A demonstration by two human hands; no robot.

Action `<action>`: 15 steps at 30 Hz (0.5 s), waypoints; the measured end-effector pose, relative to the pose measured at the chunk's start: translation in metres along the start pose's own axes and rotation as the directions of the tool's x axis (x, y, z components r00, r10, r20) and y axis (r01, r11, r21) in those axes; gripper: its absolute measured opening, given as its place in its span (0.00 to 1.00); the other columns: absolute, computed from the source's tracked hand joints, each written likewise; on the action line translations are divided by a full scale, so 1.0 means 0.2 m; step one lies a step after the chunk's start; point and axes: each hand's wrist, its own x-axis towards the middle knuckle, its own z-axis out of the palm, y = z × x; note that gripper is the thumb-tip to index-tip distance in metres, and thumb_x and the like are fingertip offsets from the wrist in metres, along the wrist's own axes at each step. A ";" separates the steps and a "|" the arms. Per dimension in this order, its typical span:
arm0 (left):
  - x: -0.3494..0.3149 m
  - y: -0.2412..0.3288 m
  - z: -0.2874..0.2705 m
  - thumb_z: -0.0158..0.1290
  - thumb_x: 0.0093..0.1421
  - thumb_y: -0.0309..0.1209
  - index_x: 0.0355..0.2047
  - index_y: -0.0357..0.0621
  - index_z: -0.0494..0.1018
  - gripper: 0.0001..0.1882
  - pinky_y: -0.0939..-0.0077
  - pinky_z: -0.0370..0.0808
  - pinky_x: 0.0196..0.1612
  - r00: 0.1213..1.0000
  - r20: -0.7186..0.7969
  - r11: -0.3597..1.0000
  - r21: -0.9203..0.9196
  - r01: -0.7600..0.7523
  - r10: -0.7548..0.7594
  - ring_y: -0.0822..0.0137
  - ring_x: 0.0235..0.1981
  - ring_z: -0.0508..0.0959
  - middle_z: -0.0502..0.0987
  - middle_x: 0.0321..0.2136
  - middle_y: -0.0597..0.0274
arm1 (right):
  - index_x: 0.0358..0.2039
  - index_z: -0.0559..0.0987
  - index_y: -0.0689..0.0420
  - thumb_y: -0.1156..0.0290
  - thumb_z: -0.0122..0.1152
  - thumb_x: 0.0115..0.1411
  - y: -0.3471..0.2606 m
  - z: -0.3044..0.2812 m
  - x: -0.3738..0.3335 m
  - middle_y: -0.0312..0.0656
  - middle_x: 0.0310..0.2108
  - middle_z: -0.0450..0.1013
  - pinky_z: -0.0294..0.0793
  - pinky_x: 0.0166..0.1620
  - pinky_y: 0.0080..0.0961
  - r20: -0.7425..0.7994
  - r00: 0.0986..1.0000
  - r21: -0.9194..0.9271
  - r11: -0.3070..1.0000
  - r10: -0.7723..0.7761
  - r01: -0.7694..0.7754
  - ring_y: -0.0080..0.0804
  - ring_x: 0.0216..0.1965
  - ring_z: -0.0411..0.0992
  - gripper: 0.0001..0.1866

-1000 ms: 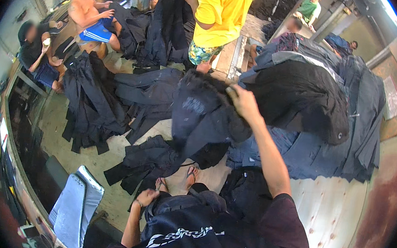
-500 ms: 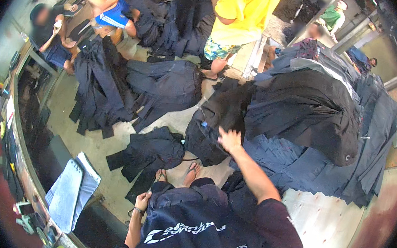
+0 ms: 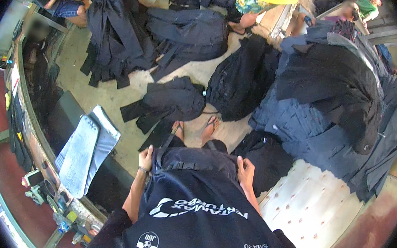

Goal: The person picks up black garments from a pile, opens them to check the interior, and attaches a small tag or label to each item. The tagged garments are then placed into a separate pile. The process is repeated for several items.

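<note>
At the left side of my waist is my left hand (image 3: 146, 159), its fingers curled closed against the edge of dark cloth. My right hand (image 3: 245, 171) is at the other side of my waist, fingers likewise curled in. What either one grips, if anything, is hidden. Between them lies a dark band with a buckle strap (image 3: 187, 165) over my black shirt (image 3: 198, 232). A crumpled black garment (image 3: 174, 100) lies on the floor ahead of my sandalled feet, with a larger black garment heap (image 3: 242, 80) beyond it to the right.
A large pile of dark garments (image 3: 298, 118) fills the right, with a pale board (image 3: 309, 209) nearer. More dark trousers (image 3: 187, 33) lie farther off. At left are a silvery padded board (image 3: 80, 156) and a cluttered ledge (image 3: 54, 206). Several people sit or stand at the back.
My right hand has drawn back from the black garment heap to my waist. The left hand stays at my waist. My view has tilted downward, and the heap's shape has changed.
</note>
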 end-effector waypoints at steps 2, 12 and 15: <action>0.05 0.01 -0.03 0.50 0.73 0.55 0.25 0.34 0.72 0.33 0.55 0.66 0.29 0.993 -0.039 0.959 0.266 -0.100 0.114 0.61 0.20 0.68 0.74 0.18 0.53 | 0.30 0.75 0.66 0.57 0.59 0.72 0.09 0.11 -0.10 0.65 0.27 0.69 0.68 0.35 0.48 -0.197 0.976 -0.197 0.979 -0.089 0.049 0.62 0.28 0.69 0.23; 0.05 0.23 -0.28 0.56 0.69 0.51 0.33 0.45 0.80 0.21 0.52 0.79 0.41 0.996 0.047 0.639 0.764 -0.088 0.081 0.44 0.34 0.83 0.83 0.30 0.49 | 0.32 0.79 0.65 0.55 0.57 0.73 0.41 0.60 -0.17 0.67 0.30 0.75 0.71 0.36 0.54 -0.240 0.969 -0.261 0.965 -0.064 0.000 0.71 0.36 0.76 0.23; 0.13 0.70 -0.22 0.65 0.63 0.47 0.35 0.45 0.81 0.17 0.63 0.79 0.38 0.919 0.147 0.911 0.142 -0.387 0.367 0.59 0.33 0.83 0.83 0.31 0.56 | 0.34 0.80 0.64 0.55 0.57 0.73 0.43 0.64 -0.11 0.66 0.31 0.77 0.72 0.37 0.55 -0.188 0.982 -0.248 0.968 0.001 -0.048 0.69 0.37 0.77 0.22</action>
